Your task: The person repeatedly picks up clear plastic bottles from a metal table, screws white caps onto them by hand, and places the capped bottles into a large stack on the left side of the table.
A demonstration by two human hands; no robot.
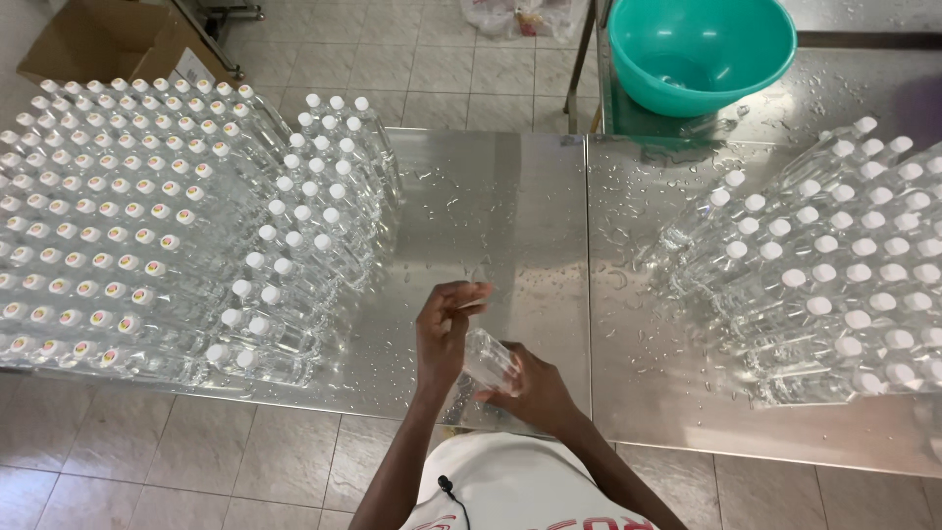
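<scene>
I'm looking over a wet steel surface (pixel 510 216) carrying big stacks of capped bottles on the left (pixel 177 226) and on the right (pixel 834 265), with a teal basin (pixel 702 49) beyond. At the near edge my right hand (pixel 535 393) is grasping a clear bottle (pixel 491 361), while my left hand (pixel 446 329) is pinching at its top end.

We stand at the near edge of the surface (pixel 510 216). On it to our left lies a stack of capped bottles (pixel 147 226), to our right a second stack of bottles (pixel 834 265), with a bare stretch between them. Behind the right stack sits a bowl (pixel 702 49). On the floor (pixel 432 59) behind the left stack stands a cardboard box (pixel 108 39).
</scene>
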